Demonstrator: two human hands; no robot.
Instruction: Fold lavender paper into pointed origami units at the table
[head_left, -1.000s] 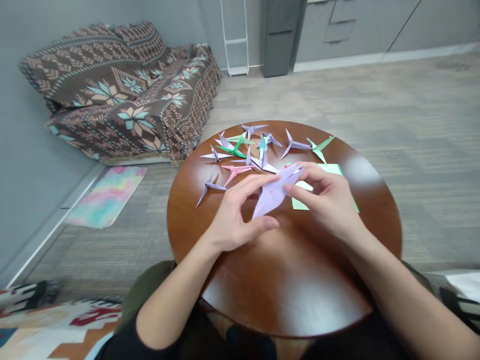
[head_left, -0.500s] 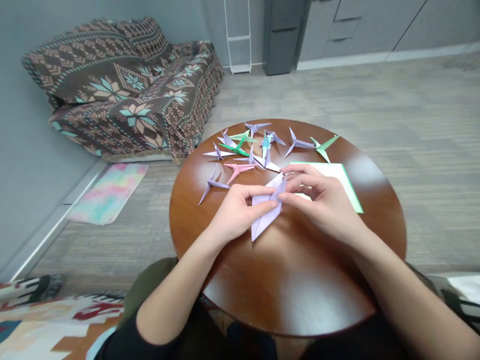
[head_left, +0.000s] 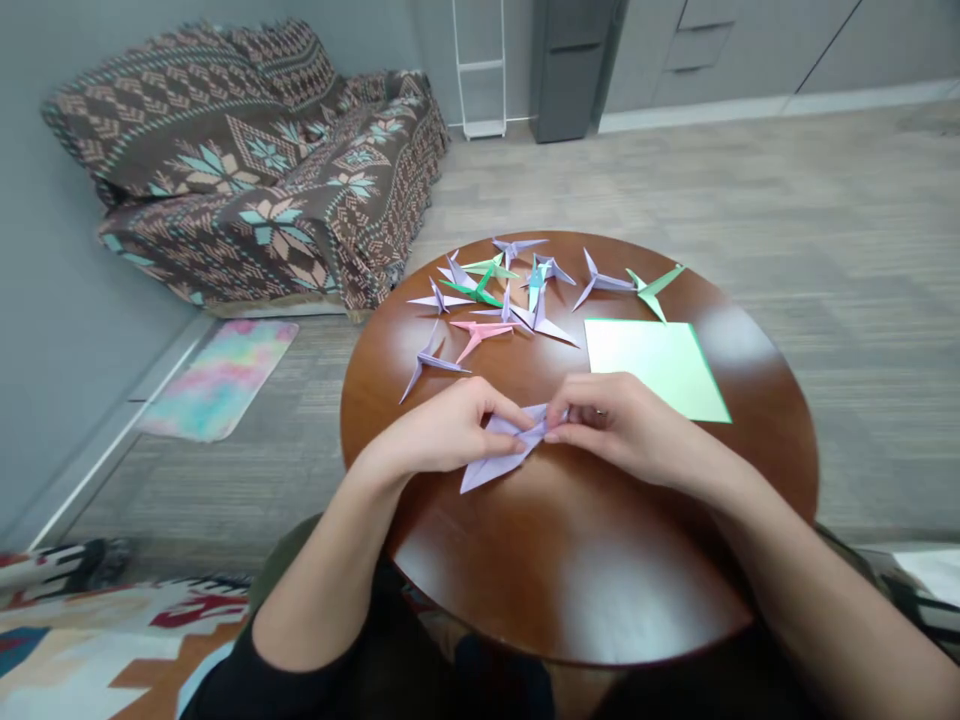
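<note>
Closest to me, my left hand (head_left: 442, 430) and right hand (head_left: 626, 425) are together and clamped on a folded lilac paper piece (head_left: 499, 450), pinching it from either side with their fingertips almost meeting at its upper edge. It sits over the near half of a polished round wooden table (head_left: 592, 570), its long point aimed toward 7 o'clock; I cannot tell whether that point touches the wood.

My read is that a fold is in hand, with the paper already creased into a narrow shape. The next move calls for a steady pinch and a firm crease along that fold.

Just beyond my right hand, at 1 o'clock, a square pale green paper sheet (head_left: 656, 368) lies flat. From 11 to 1 o'clock, pointed folded paper figures spread across the far table, including a pink one (head_left: 476, 337) and a lilac one (head_left: 431, 365). Past the table, a brown patterned sofa throw (head_left: 251, 205) sits at 10 o'clock, a pastel tie-dye mat (head_left: 221, 380) at 9 o'clock, and grey cabinets (head_left: 724, 50) at 1 o'clock.
</note>
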